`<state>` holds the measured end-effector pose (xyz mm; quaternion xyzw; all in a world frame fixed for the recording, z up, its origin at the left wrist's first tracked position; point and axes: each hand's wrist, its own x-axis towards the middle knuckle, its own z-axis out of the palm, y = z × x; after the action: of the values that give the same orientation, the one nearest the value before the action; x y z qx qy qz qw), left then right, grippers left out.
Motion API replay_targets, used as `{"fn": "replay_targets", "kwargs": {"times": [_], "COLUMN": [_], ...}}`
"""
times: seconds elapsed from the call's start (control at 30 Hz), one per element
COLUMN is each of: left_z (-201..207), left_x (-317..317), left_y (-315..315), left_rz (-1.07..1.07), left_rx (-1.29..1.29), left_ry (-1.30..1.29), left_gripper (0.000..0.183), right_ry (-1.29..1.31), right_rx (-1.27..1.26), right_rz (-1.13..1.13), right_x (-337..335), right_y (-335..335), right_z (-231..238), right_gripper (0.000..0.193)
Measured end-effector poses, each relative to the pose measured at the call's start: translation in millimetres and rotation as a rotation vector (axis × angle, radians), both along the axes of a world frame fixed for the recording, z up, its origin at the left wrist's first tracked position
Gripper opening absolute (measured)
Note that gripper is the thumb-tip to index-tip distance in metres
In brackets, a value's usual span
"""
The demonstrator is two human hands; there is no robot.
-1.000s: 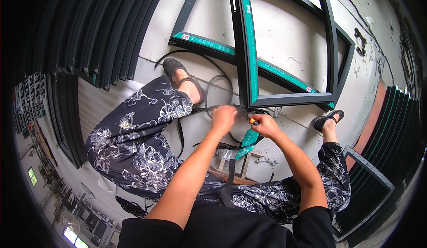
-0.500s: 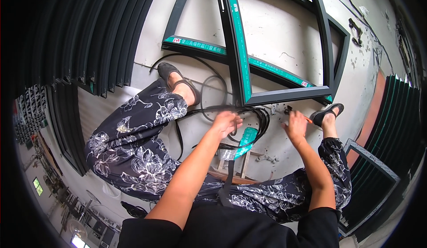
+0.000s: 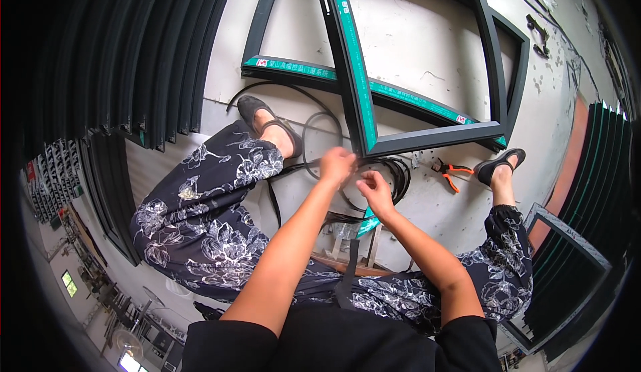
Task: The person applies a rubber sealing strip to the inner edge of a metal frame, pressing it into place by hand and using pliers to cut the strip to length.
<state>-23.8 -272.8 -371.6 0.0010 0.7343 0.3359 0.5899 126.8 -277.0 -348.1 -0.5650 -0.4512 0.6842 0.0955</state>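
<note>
My left hand (image 3: 337, 166) is held at the lower corner of a dark window frame (image 3: 434, 138), over a coil of black rubber strip (image 3: 400, 178). Its fingers are pressed together. Whatever they pinch is too small or hidden to make out. Just to its right, my right hand (image 3: 376, 194) hovers above the coil, fingers loosely curled and thumb apart, with nothing visible in it. Orange-handled cutting pliers (image 3: 454, 174) lie on the floor between that hand and my right shoe (image 3: 499, 166). Green film covers parts of the frame.
A second dark frame (image 3: 287, 70) lies crossed beneath the first. Long dark profiles (image 3: 153, 45) stand in rows at the left, and more profiles (image 3: 594, 165) are at the right. A smaller frame (image 3: 567, 238) leans there. A wooden piece (image 3: 364, 270) is between my legs.
My right hand has let go of the pliers, which now lie on the floor, and has moved left towards my left hand. My left hand has risen slightly towards the frame corner.
</note>
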Motion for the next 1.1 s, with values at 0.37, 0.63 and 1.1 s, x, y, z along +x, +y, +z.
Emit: {"fn": "replay_targets", "kwargs": {"times": [0.37,0.63,1.1], "left_z": [-16.7,-34.0,-30.5], "left_x": [-26.2,-37.2,-29.5], "left_y": [26.1,54.4,48.3], "left_rz": [-0.032,0.059,0.049], "left_rx": [0.031,0.233,0.230], "left_ry": [0.059,-0.014,0.081], "left_gripper": [0.017,0.024,0.022], "right_ry": [0.341,0.169,-0.001], "right_rx": [-0.512,-0.472,-0.116], "right_rz": [-0.351,-0.347,-0.188], "right_x": [-33.7,-19.5,-15.4], "right_y": [12.5,12.5,12.4], "right_z": [16.4,-7.9,-21.6], "right_gripper": [0.011,0.018,0.019]}}
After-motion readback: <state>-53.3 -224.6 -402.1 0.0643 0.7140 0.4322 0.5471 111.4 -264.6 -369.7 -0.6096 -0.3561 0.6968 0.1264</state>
